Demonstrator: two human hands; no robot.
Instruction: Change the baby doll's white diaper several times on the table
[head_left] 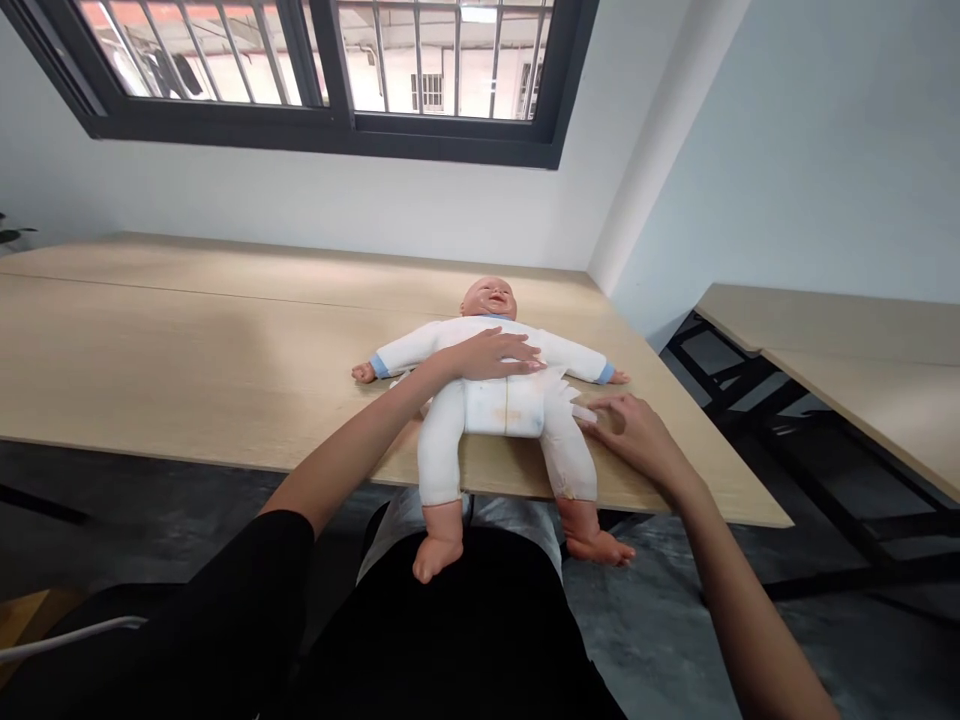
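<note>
A baby doll (487,328) in a white long-sleeved suit with blue cuffs lies on its back on a light wooden table (187,350), its legs hanging over the near edge. A white disposable diaper (504,408) wraps its middle. My left hand (495,354) rests flat on the doll's chest. My right hand (630,435) is at the doll's hip, with its fingertips pinching a pale diaper side tab (583,413). The doll's back and the diaper's underside are hidden.
A second wooden table (847,350) on a black metal frame stands to the right, beyond a gap. A barred window (322,70) is set in the wall behind. Below the table edge are my black-clad lap (450,640) and a grey floor.
</note>
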